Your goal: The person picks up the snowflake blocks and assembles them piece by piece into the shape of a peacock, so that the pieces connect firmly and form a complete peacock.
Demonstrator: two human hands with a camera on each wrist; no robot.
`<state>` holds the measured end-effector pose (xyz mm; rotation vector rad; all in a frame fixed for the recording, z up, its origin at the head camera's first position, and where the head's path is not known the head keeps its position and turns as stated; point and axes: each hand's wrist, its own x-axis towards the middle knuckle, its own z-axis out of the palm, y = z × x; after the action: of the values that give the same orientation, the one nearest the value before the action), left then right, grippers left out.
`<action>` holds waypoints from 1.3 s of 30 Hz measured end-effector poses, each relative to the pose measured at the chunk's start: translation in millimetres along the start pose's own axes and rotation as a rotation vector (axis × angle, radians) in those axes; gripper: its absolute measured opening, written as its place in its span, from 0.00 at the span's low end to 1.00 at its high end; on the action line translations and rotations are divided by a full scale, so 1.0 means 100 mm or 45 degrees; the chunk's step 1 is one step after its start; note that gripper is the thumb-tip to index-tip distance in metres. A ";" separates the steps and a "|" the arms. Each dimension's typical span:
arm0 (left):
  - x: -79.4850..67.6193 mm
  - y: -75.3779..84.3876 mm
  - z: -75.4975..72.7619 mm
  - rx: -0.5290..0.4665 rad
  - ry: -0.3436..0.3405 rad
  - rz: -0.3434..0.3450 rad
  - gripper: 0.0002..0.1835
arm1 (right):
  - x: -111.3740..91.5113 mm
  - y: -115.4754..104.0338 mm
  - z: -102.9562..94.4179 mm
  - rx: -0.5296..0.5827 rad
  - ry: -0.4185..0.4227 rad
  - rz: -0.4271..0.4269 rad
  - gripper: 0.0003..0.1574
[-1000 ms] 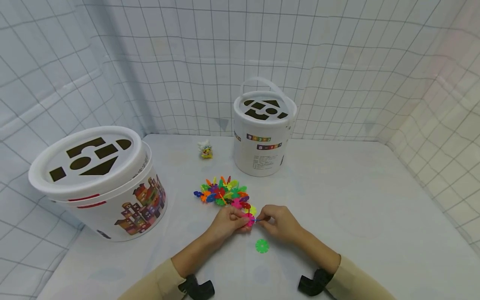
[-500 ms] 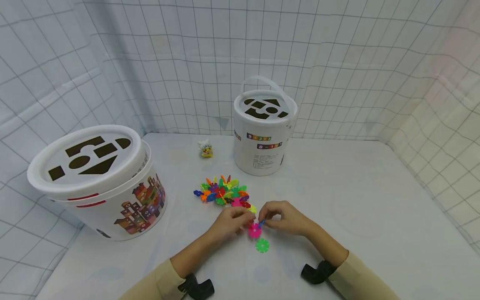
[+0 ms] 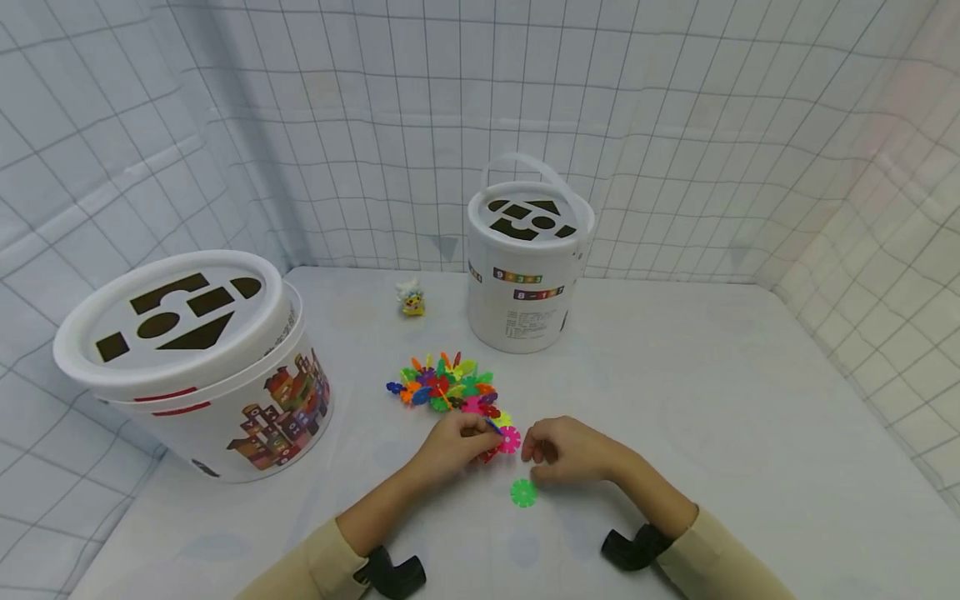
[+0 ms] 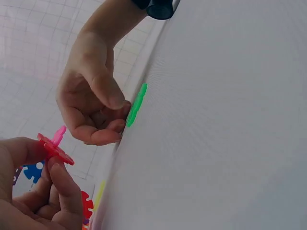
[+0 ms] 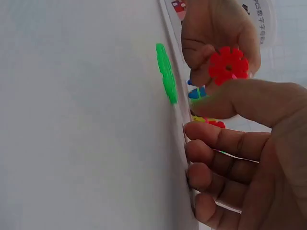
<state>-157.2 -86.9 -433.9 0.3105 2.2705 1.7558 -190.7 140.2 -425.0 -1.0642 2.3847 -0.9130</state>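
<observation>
My left hand (image 3: pixel 452 443) pinches joined snowflake discs between thumb and fingers. A pink disc (image 3: pixel 510 439) faces up, with a blue edge (image 3: pixel 493 426) beside the fingertips. The red disc (image 4: pixel 55 149) sits right at the fingertips in the left wrist view and shows its round notched face in the right wrist view. My right hand (image 3: pixel 573 450) holds nothing; its fingers are loosely bent, just right of the pink disc. A loose green disc (image 3: pixel 523 492) lies flat on the table below the right thumb. The left fingers partly hide the joined pieces.
A colourful cluster of joined discs (image 3: pixel 446 385) lies just beyond the left hand, a yellow disc (image 3: pixel 504 418) at its near end. Behind stand a white lidded bucket (image 3: pixel 517 308) and a small figurine (image 3: pixel 411 298). A larger bucket (image 3: pixel 281 417) stands left.
My right hand has let go of the blue piece and drawn slightly right, its fingers loosening. My left hand has taken the joined discs, which have moved up and turned. The green disc stays put.
</observation>
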 end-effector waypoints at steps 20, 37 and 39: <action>0.01 0.01 0.03 -0.307 0.149 -0.134 0.13 | 0.01 -0.02 0.01 0.442 0.462 -0.014 0.05; 0.03 -0.11 0.03 -0.257 0.018 -0.116 0.10 | 0.01 -0.08 0.05 0.062 0.476 -0.257 0.02; 0.02 -0.12 0.02 -0.253 0.007 -0.127 0.10 | 0.01 -0.09 0.05 0.040 0.472 -0.255 0.02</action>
<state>-158.9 -87.0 -446.5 0.1510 2.0554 1.9116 -183.9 132.6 -422.8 -1.2279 2.5752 -1.3144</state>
